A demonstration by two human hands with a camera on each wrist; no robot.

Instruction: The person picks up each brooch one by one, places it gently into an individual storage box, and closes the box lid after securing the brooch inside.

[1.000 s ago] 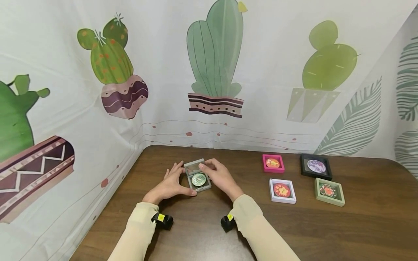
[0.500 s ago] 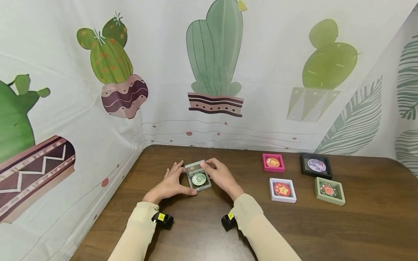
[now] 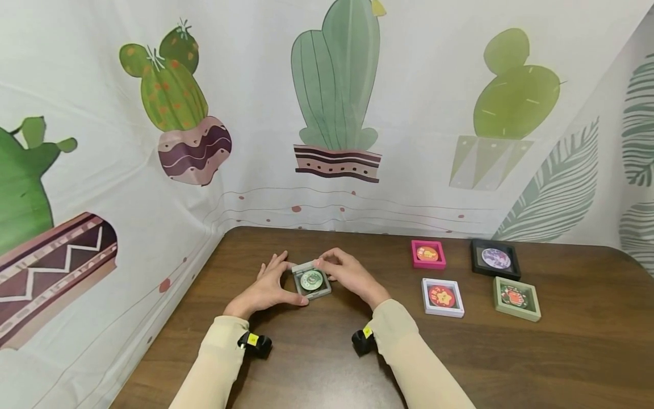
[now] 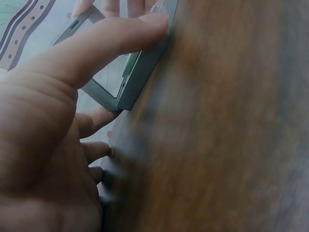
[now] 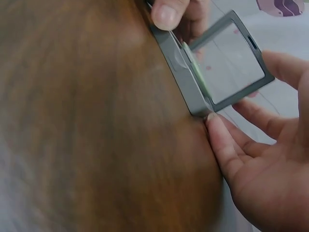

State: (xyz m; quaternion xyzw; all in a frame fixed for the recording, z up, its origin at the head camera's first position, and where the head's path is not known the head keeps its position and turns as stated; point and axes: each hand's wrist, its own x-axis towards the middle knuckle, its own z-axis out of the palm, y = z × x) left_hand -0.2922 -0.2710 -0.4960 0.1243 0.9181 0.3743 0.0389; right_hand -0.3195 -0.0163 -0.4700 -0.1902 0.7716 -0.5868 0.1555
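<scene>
A grey-green square display case with clear windows sits on the table, a round green badge inside it. Its hinged lid stands tilted up at an angle from the base in the right wrist view. My left hand grips the base from the left, thumb on the near edge and index finger at the far side. From the right, my right hand holds the case, its thumb against the lid's free edge and a fingertip at the base's corner. Part of the lid is hidden by the left thumb in the left wrist view.
To the right lie a pink case, a black case, a white case and a light green case, each with a round badge. Behind the brown wooden table hangs a cactus-print cloth.
The lid has swung down toward the base, with my right hand's thumb following it. My left hand has kept its place at the case.
</scene>
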